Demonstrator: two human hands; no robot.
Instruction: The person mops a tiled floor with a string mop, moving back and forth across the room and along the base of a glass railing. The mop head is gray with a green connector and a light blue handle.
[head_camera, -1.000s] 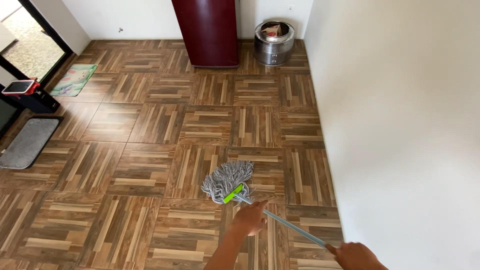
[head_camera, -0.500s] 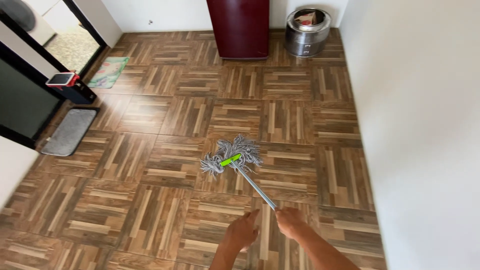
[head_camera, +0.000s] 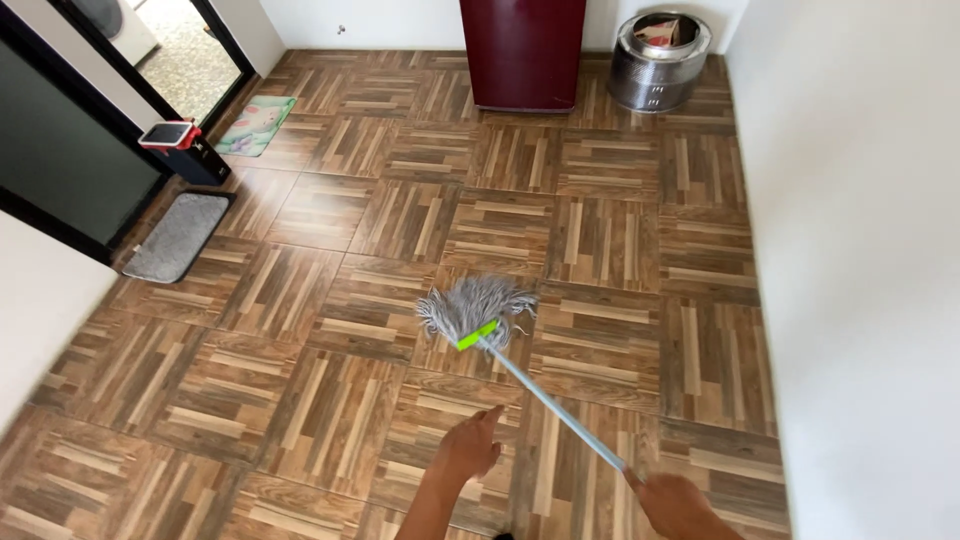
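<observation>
Dark glass door (head_camera: 70, 160): far left, running along the wall.
Small dark box with red-edged top (head_camera: 185, 150): on the floor just beside the door frame.
Grey mat (head_camera: 178, 235): on the floor near the door; a patterned green mat (head_camera: 258, 110) lies further back.
Left hand (head_camera: 468, 450): loosely open, fingers extended, off the handle; it hovers beside the shaft and holds nothing.
Mop head (head_camera: 476, 308): grey strings with a green clamp, spread flat on the wood-pattern tile floor (head_camera: 330, 400), about mid-room.
Mop handle (head_camera: 555, 405): light metal shaft, slanting from the head down to the right.
Right hand (head_camera: 675, 500): closed around the upper end of the handle; sole grip on the mop.
Progress: judged mid-course; no wet or dry boundary is discernible, so covered area cannot be told.
Dark red cabinet (head_camera: 522, 50): against the far wall.
Metal drum (head_camera: 660, 48): far right corner, beside the cabinet.
White wall (head_camera: 860, 250): right side, near the mop's reach.
Obstructions: mats and box at left; cabinet and drum at the back.
</observation>
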